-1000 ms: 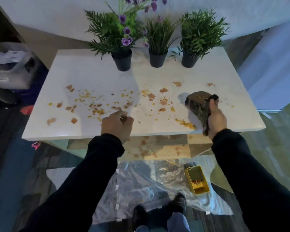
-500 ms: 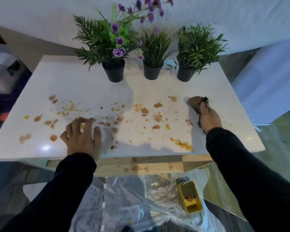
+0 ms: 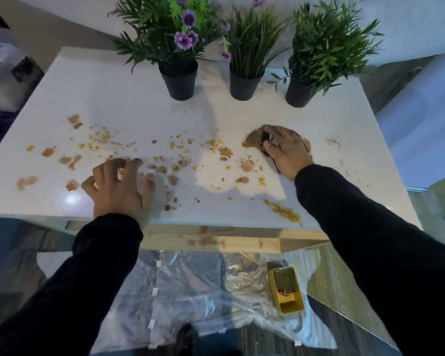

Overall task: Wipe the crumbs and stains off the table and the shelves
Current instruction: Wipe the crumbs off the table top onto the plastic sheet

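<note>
A white table is strewn with yellow crumbs and brown stains across its middle and left. My right hand lies on top of a brown cloth at the table's right middle, pressing it down with a fold bunched between the fingers. My left hand rests near the front edge, fingers spread and bent, tips touching the surface, holding nothing. Under the tabletop a wooden shelf shows brown stains too.
Three potted plants in black pots stand along the back of the table. On the floor lie a clear plastic sheet and a yellow box. A grey bin sits far left.
My right hand slid the cloth from the front right edge farther back and leftward. My left hand opened from a fist and spread onto the table, more to the left.
</note>
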The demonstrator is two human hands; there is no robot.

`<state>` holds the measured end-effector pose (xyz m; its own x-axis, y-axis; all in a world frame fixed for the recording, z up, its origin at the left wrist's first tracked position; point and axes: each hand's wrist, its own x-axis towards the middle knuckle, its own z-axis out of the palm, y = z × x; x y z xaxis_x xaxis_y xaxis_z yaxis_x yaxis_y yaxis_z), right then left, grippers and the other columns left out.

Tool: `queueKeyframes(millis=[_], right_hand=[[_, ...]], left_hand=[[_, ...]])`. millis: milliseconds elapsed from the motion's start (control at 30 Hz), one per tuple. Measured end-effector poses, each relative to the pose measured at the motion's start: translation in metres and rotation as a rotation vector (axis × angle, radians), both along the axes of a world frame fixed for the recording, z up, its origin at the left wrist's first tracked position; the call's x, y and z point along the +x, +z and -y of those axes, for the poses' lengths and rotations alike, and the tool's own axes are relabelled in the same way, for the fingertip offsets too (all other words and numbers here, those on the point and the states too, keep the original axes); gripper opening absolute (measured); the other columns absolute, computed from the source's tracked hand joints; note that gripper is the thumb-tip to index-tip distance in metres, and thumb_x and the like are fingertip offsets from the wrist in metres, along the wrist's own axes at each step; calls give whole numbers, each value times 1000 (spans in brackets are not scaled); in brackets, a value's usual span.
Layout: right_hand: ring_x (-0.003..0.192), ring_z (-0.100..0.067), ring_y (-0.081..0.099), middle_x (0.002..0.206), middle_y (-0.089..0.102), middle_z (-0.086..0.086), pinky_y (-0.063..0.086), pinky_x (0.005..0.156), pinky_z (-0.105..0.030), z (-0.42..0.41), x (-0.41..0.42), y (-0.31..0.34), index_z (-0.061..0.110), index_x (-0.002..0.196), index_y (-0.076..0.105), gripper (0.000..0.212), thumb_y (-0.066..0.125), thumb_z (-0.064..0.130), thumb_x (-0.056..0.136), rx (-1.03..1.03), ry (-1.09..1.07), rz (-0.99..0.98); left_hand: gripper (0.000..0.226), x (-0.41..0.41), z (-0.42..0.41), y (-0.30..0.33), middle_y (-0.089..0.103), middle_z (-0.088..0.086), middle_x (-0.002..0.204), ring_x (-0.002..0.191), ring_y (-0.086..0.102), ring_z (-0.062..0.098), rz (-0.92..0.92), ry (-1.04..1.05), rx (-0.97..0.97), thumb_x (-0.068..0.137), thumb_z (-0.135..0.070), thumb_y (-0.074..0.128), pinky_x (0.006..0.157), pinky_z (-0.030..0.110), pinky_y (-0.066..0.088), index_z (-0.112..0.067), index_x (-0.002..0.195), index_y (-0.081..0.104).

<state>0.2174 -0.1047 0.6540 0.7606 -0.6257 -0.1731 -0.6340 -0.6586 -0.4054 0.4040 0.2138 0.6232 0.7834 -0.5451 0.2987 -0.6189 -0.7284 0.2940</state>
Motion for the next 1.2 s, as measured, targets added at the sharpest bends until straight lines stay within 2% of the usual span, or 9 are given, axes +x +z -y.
queueKeyframes(millis=[233,300,400,533,667,933,1033,1100,1200], right_hand=[[134,11,0,146,13,28,-7,114,-14,-83,-64,15,31,155,32,46,36,36,110,213,33,84],[150,-9,20,158,33,12,12,123,-32,-98,-75,11,32,146,47,46,43,51,104,457,-141,206],[112,-42,64,121,70,-21,48,104,-52,-94,-82,9,23,118,69,72,54,81,78,762,-538,476],[119,-35,66,129,68,-16,47,108,-55,-48,-92,35,11,140,55,58,49,54,101,1080,-781,1002],[118,-32,67,130,68,-14,53,100,-51,18,-100,68,14,134,58,63,53,62,93,925,-859,1178],[85,-29,59,99,65,-11,45,73,-33,82,-116,50,17,117,61,61,30,67,98,186,-910,330],[119,-36,53,131,59,-21,41,101,-41,71,-135,4,14,132,55,70,23,65,97,53,-803,125],[150,-30,26,163,31,-14,16,124,-41,62,-132,-14,17,157,34,73,22,60,99,-37,-693,20],[156,-23,9,169,15,-8,4,126,-39,46,-109,-18,18,162,17,65,26,50,107,-53,-591,-47]], left_hand=[[47,-1,1,3,47,12,127,123,39,35,-34,27,52,91,-46,34,103,59,27,-20,124,56],[48,-2,2,5,47,13,127,122,38,35,-48,33,56,90,-47,33,104,59,25,-21,123,56],[48,-4,2,8,47,15,127,121,38,36,-51,33,53,91,-49,34,103,58,24,-20,123,56],[49,-4,1,10,47,16,126,119,38,36,-55,42,74,91,-50,34,101,59,26,-20,124,54],[52,-1,1,8,47,14,127,119,37,36,-78,32,85,90,-53,33,102,59,26,-21,125,53],[55,1,0,5,48,18,124,120,38,37,-84,25,26,88,-52,35,102,56,27,-16,123,57],[55,-1,2,6,48,18,121,118,38,37,-92,23,-4,88,-52,35,101,56,27,-15,122,57],[54,-2,2,7,47,18,120,118,37,37,-103,23,-9,88,-51,35,101,56,26,-14,122,56],[53,-1,2,7,46,17,120,117,37,37,-111,15,-6,88,-51,35,101,57,27,-15,122,55]])
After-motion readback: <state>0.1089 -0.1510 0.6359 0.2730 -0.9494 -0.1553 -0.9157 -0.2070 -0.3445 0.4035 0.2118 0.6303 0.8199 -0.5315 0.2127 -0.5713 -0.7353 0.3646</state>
